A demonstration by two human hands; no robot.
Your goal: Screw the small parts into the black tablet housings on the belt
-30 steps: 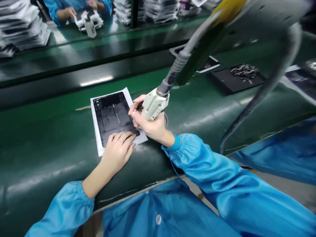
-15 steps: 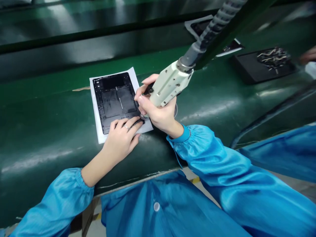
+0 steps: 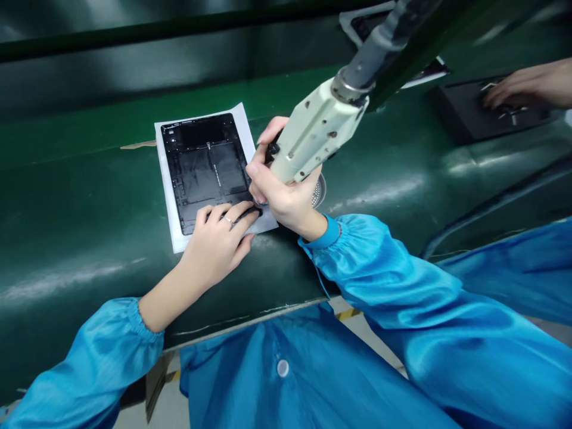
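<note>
The left hand [image 3: 217,241] lies flat, fingers together, pressing the near edge of a black tablet shell [image 3: 203,167] on a white sheet [image 3: 166,196] on the green bench [image 3: 80,214]. Just right of it, the right hand [image 3: 286,199] is clenched around a cream powered screwdriver [image 3: 315,134], tip at the shell's near right corner. Far right, another person's hand [image 3: 522,89] touches a black tray [image 3: 465,113].

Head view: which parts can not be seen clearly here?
- Tip of the power screwdriver: hidden behind the right hand.
- Black panel, near corner: covered by the left hand.
- Round mesh piece: mostly behind the right hand.
- Small parts on the black tray: covered by another person's hand.
</note>
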